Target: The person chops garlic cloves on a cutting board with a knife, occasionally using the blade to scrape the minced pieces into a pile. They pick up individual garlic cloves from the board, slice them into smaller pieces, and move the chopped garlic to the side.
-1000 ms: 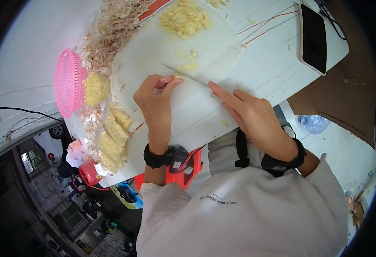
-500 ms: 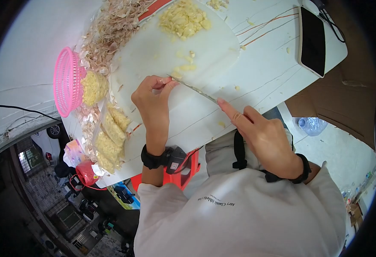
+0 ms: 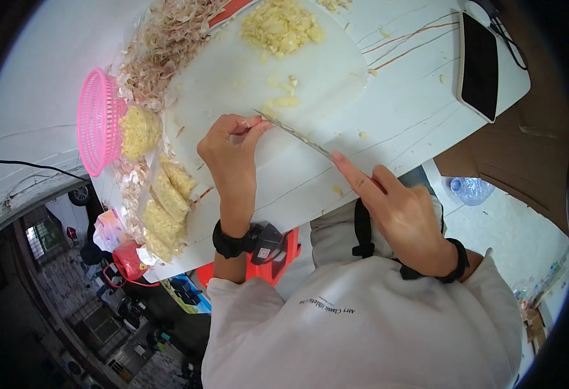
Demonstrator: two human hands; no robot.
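Observation:
A knife (image 3: 295,135) with a thin blade lies slanted over the near edge of a pale cutting board (image 3: 219,78). My right hand (image 3: 398,211) is wrapped round its handle, the index finger stretched along the blade. My left hand (image 3: 232,146) pinches at the blade's tip; what sits between the fingertips is too small to make out. Just beyond the tip lie a few pale yellow slices (image 3: 283,102). A heap of chopped yellow-white pieces (image 3: 281,27) is at the board's far side.
Dry papery skins (image 3: 161,55) are piled left of the board. Beside them stand a pink basket (image 3: 99,123), a container of yellow pieces (image 3: 140,133) and filled plastic bags (image 3: 167,207). A tablet (image 3: 478,65) lies at the table's right edge.
The view has shifted slightly. Both hands and the knife keep nearly the same places over the board, with only a slight movement of the right hand.

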